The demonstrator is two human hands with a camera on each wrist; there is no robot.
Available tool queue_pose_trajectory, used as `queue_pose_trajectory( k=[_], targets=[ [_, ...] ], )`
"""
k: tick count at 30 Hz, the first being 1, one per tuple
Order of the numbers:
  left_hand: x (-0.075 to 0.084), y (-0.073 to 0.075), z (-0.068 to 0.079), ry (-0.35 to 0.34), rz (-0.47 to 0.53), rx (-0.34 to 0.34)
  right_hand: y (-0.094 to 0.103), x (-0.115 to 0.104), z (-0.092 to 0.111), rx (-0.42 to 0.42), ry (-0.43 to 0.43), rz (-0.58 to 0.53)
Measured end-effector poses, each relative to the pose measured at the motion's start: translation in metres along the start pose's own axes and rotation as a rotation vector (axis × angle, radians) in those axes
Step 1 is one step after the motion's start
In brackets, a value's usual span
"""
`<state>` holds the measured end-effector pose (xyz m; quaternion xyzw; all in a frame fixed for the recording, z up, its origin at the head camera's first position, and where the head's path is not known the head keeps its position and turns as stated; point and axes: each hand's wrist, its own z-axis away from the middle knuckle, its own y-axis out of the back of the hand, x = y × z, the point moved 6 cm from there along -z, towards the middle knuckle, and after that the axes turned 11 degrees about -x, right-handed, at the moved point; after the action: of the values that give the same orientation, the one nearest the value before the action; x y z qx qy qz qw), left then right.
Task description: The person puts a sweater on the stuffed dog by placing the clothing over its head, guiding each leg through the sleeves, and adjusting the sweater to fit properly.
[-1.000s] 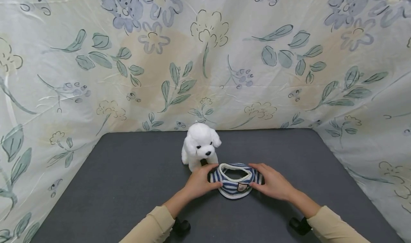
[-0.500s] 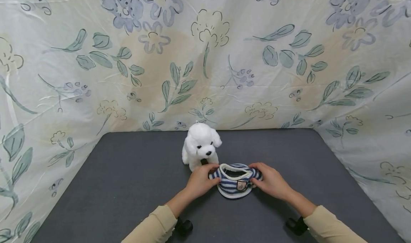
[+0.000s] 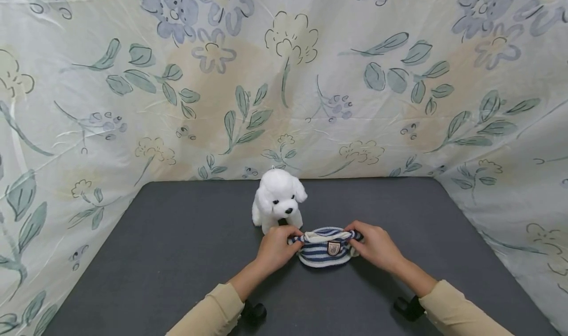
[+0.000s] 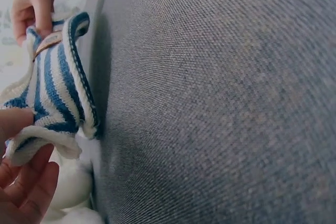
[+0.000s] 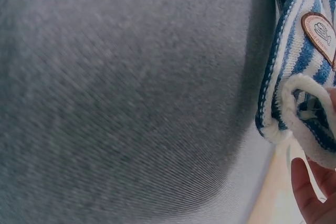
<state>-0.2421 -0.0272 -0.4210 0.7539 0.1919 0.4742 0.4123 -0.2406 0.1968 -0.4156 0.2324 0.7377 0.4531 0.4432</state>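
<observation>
A small blue-and-white striped knit sweater (image 3: 321,257) hangs between my hands, its front with a shield-shaped patch (image 3: 334,248) turned toward me. My left hand (image 3: 277,247) pinches one shoulder between thumb and fingers; in the left wrist view, white trim (image 4: 31,140) of an armhole lies there. The opposite shoulder is pinched by my right hand (image 3: 377,244). In the right wrist view, the white-edged armhole (image 5: 310,114) gapes by that hand. The neck opening looks nearly flattened from above. Just behind my left hand a white plush dog (image 3: 279,198) stands upright, its lower front partly hidden.
The dark grey tabletop (image 3: 199,227) lies under everything. A floral curtain (image 3: 284,79) closes off the back and sides. Black wrist-camera mounts (image 3: 255,314) sit below both wrists.
The sweater has tipped up, so its neck opening has narrowed and its striped front faces me more. Both hands have risen slightly with it. The plush dog has stayed in place.
</observation>
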Motion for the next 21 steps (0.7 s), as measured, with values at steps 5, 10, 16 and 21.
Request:
queue_pose_trajectory(
  k=[5, 10, 16, 21],
  targets=[
    [0.004, 0.008, 0.004, 0.003, -0.029, 0.017, 0.006, -0.001, -0.002, 0.005, 0.007, 0.027],
    [0.009, 0.016, 0.009, -0.013, -0.026, 0.03, 0.014, -0.004, -0.003, 0.014, 0.049, 0.071],
    [0.018, 0.028, 0.014, -0.043, -0.026, 0.048, 0.027, -0.015, -0.004, -0.009, 0.102, 0.072],
    [0.028, 0.044, 0.018, -0.077, -0.022, 0.099, 0.04, -0.026, -0.007, -0.015, 0.119, 0.058]
  ],
)
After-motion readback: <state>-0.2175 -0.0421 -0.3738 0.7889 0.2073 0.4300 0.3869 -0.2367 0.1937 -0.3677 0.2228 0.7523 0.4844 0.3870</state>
